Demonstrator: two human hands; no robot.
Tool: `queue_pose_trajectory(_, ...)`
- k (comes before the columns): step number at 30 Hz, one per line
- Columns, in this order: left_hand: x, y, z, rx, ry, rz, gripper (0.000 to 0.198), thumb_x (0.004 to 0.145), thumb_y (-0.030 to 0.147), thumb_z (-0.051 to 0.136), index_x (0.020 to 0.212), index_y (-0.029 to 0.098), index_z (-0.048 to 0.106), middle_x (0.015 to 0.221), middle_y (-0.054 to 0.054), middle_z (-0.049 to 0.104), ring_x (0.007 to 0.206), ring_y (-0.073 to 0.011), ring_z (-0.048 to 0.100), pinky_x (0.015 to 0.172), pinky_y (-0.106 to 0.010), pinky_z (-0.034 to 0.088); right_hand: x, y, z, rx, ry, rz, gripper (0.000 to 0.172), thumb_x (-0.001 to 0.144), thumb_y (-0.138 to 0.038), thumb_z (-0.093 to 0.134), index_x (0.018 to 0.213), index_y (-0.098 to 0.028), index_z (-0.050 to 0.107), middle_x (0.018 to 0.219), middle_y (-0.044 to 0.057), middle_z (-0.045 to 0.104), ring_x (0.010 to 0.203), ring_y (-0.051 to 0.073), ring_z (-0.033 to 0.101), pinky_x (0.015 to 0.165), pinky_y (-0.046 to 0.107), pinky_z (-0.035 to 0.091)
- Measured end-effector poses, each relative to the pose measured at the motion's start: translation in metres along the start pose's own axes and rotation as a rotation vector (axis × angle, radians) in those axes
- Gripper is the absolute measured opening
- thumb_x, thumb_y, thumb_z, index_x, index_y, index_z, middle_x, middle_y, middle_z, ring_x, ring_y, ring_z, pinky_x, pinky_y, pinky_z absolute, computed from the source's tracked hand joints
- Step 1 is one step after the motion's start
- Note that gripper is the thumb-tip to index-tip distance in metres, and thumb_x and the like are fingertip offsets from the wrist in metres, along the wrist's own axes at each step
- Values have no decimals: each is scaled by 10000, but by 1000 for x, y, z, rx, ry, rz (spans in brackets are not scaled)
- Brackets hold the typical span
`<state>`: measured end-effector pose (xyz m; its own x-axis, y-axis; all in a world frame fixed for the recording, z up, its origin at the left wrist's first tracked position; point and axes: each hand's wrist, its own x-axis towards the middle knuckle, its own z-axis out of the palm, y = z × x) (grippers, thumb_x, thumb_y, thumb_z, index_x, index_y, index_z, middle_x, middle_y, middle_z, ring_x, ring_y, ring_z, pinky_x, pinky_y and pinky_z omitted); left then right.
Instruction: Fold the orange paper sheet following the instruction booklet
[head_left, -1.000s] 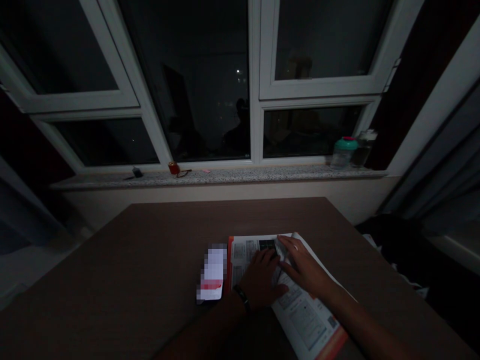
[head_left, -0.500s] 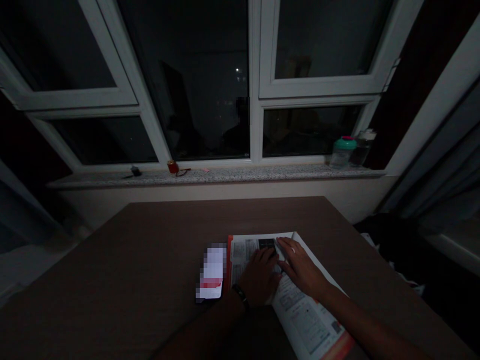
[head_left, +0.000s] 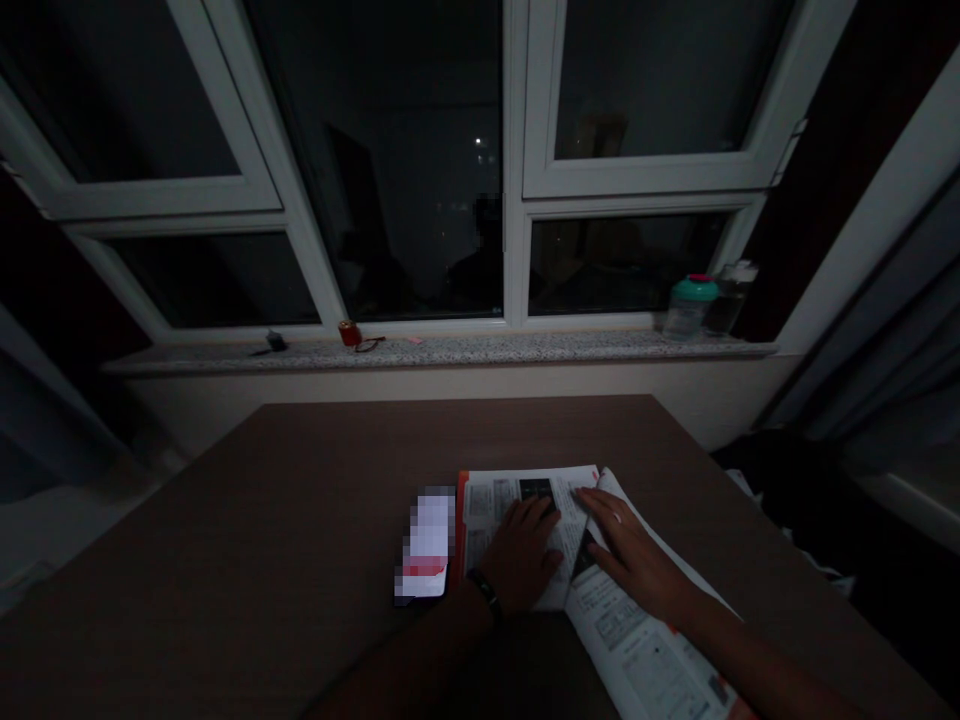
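The open paper book point(head_left: 573, 535) is showing white pages patterned with black print, grey boxes and black rectangles, with orange-red running along its left edge. The rectangular glass-screened phone point(head_left: 430, 532) is glowing pale lavender, a red band crossing it low down. The flat, faintly wood-grained desk point(head_left: 300, 500) is looking dark brown. Behind, the stone windowsill point(head_left: 487, 350) is displaying grey-and-white speckles, and a translucent plastic bottle point(head_left: 684, 317) is wearing a teal lid point(head_left: 696, 290).

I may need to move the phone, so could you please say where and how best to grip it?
I'd likely grip the phone by its long edges toward the far end, coming from the left: it lies flat on the table, its right edge beside the book, the left forearm close to its near end.
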<state>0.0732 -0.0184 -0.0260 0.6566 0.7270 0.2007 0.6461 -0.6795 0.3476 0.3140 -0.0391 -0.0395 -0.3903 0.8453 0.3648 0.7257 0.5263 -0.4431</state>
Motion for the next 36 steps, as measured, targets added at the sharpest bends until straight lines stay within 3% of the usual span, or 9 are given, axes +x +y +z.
queue_pose_trajectory(19, 2, 0, -1, 10, -12, -1, 501, 959, 289, 535, 1439, 208, 415, 1534, -86, 372, 1428, -276, 283, 1199, -500, 191, -24, 18, -16, 26, -86, -16, 670, 977, -403, 497, 1555, -309, 171, 1570, 120, 309, 1439, 336, 305, 1162, 561, 319)
queue_pose_trajectory(23, 6, 7, -4, -6, 11, -30, 450, 942, 292, 557, 1372, 191, 474, 1482, -104, 423, 1387, -295, 334, 1169, -497, 256, -20, 18, -17, 38, -70, -31, 674, 973, -409, 497, 1557, -292, 181, 1570, 122, 314, 1439, 330, 305, 1163, 548, 320)
queue_pose_trajectory(27, 15, 18, 2, -62, 67, 18, 478, 916, 429, 614, 1317, 194, 504, 1419, -114, 470, 1327, -303, 390, 1121, -481, 329, -16, 18, -18, 44, -65, -48, 679, 959, -395, 522, 1553, -294, 208, 1572, 108, 319, 1443, 318, 302, 1175, 531, 307)
queue_pose_trajectory(31, 20, 25, 12, -41, 80, 26, 663, 849, 545, 668, 1355, 158, 485, 1445, -137, 442, 1349, -332, 347, 1157, -506, 255, -13, 18, -18, 68, -40, -61, 709, 932, -372, 557, 1548, -273, 220, 1561, 119, 332, 1439, 330, 305, 1169, 539, 315)
queue_pose_trajectory(36, 20, 29, 17, -22, 79, -1, 680, 852, 556, 646, 1377, 159, 475, 1467, -134, 428, 1369, -333, 318, 1181, -517, 187, 0, 14, -14, 61, 109, 43, 649, 936, -314, 516, 1523, -259, 243, 1527, 130, 354, 1423, 321, 320, 1161, 544, 319)
